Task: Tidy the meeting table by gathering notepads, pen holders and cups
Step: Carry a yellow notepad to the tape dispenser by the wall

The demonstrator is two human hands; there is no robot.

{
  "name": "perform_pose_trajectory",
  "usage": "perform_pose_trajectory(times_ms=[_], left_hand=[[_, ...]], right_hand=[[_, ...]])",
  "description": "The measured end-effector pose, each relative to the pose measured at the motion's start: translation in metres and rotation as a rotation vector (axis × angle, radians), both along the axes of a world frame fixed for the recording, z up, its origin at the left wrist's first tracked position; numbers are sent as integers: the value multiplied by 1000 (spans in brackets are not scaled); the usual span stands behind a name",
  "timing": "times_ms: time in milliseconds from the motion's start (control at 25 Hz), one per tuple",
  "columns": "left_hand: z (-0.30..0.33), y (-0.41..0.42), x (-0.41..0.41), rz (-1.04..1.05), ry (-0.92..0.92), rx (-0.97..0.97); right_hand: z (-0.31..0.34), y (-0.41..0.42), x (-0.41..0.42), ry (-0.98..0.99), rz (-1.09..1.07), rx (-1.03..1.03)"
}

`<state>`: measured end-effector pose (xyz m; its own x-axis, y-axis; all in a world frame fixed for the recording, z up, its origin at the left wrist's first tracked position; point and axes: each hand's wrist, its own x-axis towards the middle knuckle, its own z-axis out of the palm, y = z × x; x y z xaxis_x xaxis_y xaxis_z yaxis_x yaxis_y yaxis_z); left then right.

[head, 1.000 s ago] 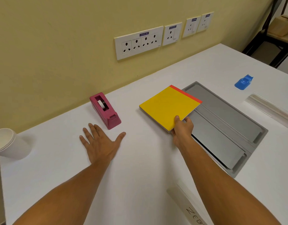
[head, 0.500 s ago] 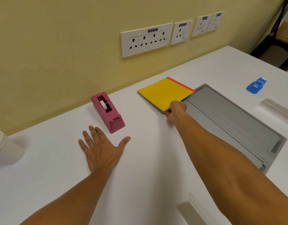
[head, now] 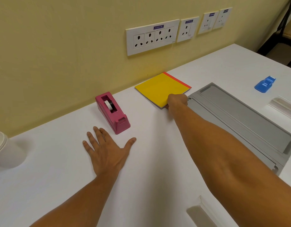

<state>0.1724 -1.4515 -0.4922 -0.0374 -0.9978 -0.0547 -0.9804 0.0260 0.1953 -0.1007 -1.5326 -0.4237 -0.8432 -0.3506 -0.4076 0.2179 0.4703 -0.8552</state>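
White worktop [head: 149, 185] against yellow wall [head: 59, 46]; four socket plates [head: 152, 36]. One yellow notepad [head: 159, 89], apparently pinched by right hand [head: 176, 100]; left hand [head: 107, 153] flat, fingers spread. One white paper cup [head: 5, 149].

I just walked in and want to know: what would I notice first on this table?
Probably the bright yellow notepad with its red edge, lying near the wall, with the right hand gripping its near corner. Next, the pink tape dispenser to its left, just beyond the left hand resting flat on the white table.
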Motion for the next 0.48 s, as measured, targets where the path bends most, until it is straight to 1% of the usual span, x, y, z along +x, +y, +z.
perform_pose_trajectory(times_ms=[120,240,280,400,480], left_hand=[[0,-1,-2,-3,-3,8],[1,-1,-2,3,5,8],[2,0,-1,5,10,12],[5,0,-3,1,38,14],[4,-1,-3,8,46,11]], right_hand=[[3,3,-1,-76,-26,-55],[12,16,1,-188,95,-147],[17,21,2,-205,95,-143],[30,24,-1,-183,-19,-79],[30,31,2,-140,-22,-50]])
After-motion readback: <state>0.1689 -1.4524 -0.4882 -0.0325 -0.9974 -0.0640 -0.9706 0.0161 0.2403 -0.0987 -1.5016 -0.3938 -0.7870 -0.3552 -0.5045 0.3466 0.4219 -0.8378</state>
